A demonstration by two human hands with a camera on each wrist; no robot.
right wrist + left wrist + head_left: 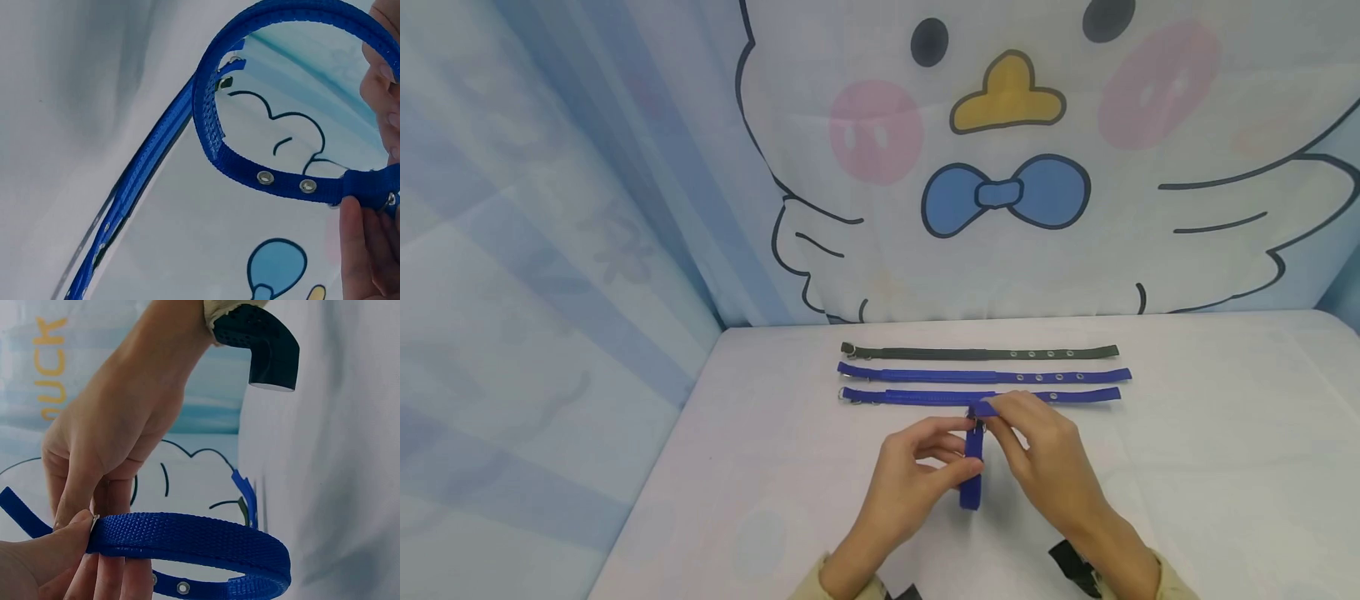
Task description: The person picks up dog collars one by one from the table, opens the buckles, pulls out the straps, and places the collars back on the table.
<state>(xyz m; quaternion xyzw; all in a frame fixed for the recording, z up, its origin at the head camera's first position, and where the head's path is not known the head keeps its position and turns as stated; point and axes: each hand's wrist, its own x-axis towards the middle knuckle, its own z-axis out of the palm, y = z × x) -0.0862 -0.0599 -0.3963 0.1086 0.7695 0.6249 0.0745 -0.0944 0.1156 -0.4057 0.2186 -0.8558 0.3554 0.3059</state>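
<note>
A blue buckle collar [972, 471] is bent into a loop and held up above the table between both hands. My left hand [910, 479] pinches it near the buckle, thumb on the near side, fingers behind. The right hand [1047, 467] pinches the strap end at the buckle. In the left wrist view, the collar's free tail [24, 512] sticks out past the metal buckle. Metal eyelets [265, 178] show along the looped strap in the right wrist view. Fingers hide part of the buckle.
Behind the hands, a dark green collar [940, 353], a blue collar [940, 376] and another blue collar [925, 397] lie straight in parallel rows on the white table [760, 467]. A printed cloth [880, 250] hangs at the table's far edge.
</note>
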